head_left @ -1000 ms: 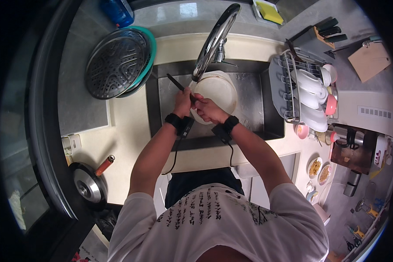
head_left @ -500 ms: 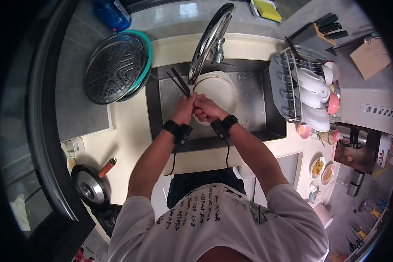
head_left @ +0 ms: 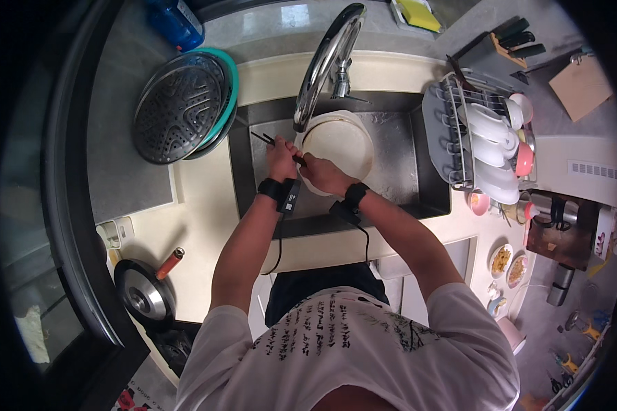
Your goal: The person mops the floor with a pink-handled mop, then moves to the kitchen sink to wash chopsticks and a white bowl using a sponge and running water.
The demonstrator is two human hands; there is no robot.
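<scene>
Under the tap point(head_left: 322, 68), both hands are together over the left part of the sink point(head_left: 397, 147). My left hand point(head_left: 281, 161) is closed around dark chopsticks point(head_left: 262, 138), whose thin ends stick out to the upper left. Their other end shows as a short dark piece between the hands. My right hand point(head_left: 323, 174) is closed at that end, its fingertips mostly hidden. Just beyond my right hand lies a round pale dish point(head_left: 343, 140) in the sink, on top of another whitish piece.
A dish rack point(head_left: 445, 137) with white bowls stands right of the sink. To the left lean a perforated steamer plate point(head_left: 178, 109) and a teal-rimmed basin point(head_left: 232, 75). A lidded pan point(head_left: 144, 294) with an orange-brown handle sits lower left. Food plates point(head_left: 500, 260) stand at the right.
The chopsticks have tilted lower toward the left and less of them sticks out. My left hand has moved slightly left, opening a small gap between the hands where their other end shows.
</scene>
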